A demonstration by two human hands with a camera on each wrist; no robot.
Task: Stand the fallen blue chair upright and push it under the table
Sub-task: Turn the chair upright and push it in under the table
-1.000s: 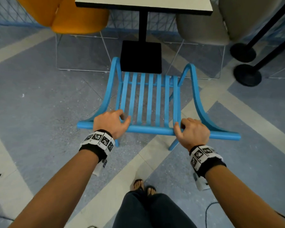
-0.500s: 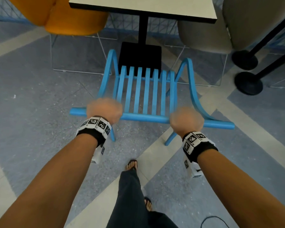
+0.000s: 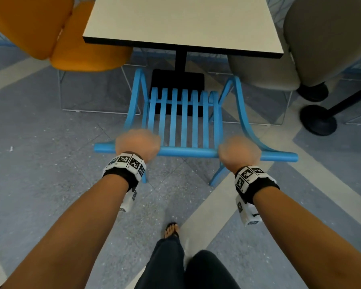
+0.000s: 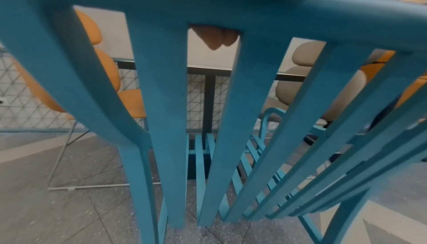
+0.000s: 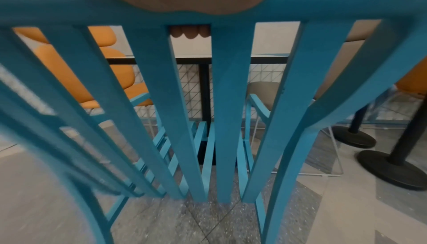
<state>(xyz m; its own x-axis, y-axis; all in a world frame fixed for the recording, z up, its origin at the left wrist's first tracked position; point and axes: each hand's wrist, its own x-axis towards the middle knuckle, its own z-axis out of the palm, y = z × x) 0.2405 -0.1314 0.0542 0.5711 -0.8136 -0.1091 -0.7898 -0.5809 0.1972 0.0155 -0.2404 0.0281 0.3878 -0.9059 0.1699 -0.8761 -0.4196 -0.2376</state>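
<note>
The blue slatted chair (image 3: pixel 182 119) stands upright on its legs, facing the white-topped table (image 3: pixel 183 21), its armrest fronts near the table's black pedestal. My left hand (image 3: pixel 138 142) grips the left part of the chair's top rail (image 3: pixel 188 152), and my right hand (image 3: pixel 239 150) grips the rail further right. In the left wrist view fingertips (image 4: pixel 215 37) curl under the rail (image 4: pixel 231 10) between two slats. The right wrist view shows fingertips (image 5: pixel 189 32) wrapped under the rail (image 5: pixel 69 1) the same way.
An orange chair (image 3: pixel 71 38) stands left of the table and a beige chair (image 3: pixel 300 49) on the right. Two black round stand bases (image 3: pixel 318 119) sit on the floor at right. My legs and one sandalled foot (image 3: pixel 171 230) are behind the chair.
The chair has slid forward towards the table with both hands on its top rail; its armrest fronts now reach the pedestal base, and I have stepped after it.
</note>
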